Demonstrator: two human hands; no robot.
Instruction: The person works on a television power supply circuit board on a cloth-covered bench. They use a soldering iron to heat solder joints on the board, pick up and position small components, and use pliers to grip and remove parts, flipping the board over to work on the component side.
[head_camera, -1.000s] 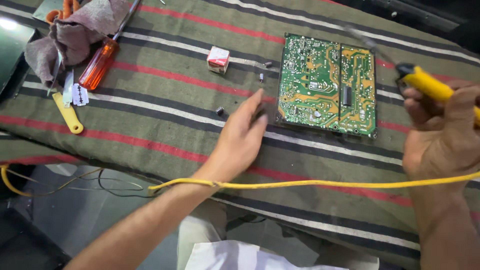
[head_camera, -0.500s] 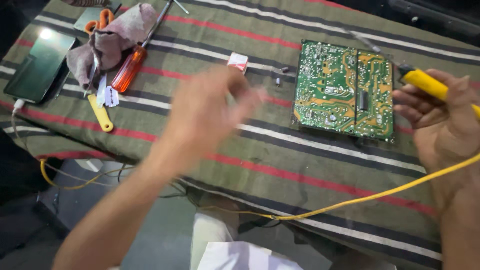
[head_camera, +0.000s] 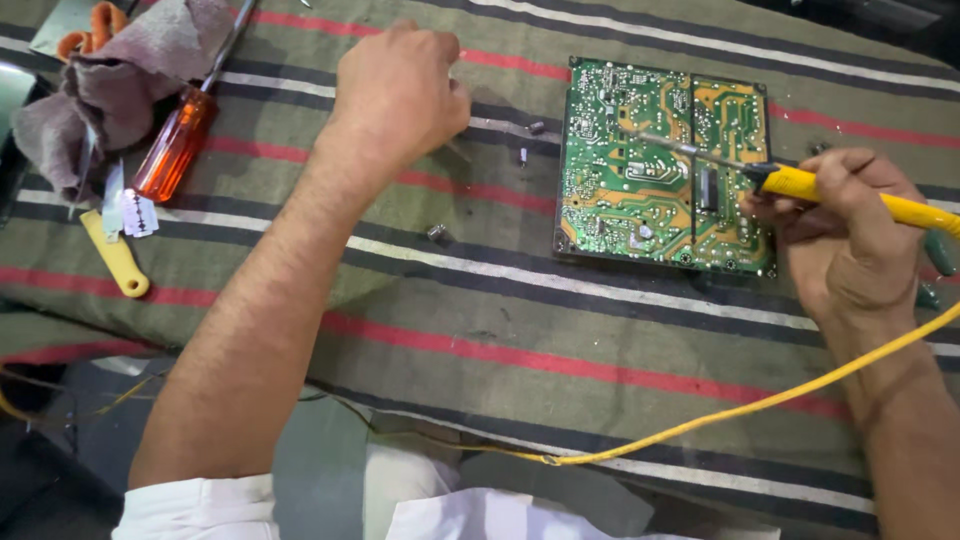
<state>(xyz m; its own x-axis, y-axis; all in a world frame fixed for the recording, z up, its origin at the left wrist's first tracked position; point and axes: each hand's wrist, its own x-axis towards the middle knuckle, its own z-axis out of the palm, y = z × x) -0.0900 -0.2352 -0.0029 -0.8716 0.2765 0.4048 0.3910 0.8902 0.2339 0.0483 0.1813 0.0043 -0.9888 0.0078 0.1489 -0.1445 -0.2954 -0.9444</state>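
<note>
A green circuit board (head_camera: 640, 200) lies solder side up on the striped cloth-covered table (head_camera: 480, 300). My right hand (head_camera: 850, 240) grips a yellow-handled soldering iron (head_camera: 830, 190), whose metal tip hovers over the upper middle of the board. My left hand (head_camera: 400, 90) reaches to the left of the board, knuckles up and fingers curled down onto the cloth. What lies under those fingers is hidden. A thin metal piece (head_camera: 456, 150) pokes out beneath the hand.
An orange-handled screwdriver (head_camera: 175, 145), a grey rag (head_camera: 110, 90), and a yellow-handled blade (head_camera: 115, 250) lie at the left. Small dark parts (head_camera: 437, 232) dot the cloth near the board. The iron's yellow cord (head_camera: 700, 420) trails across the near edge.
My left hand lifted from the cloth beside the board, swung left and away, and now rests curled where a small white and red box stood. The right hand brought the iron's tip over the board.
</note>
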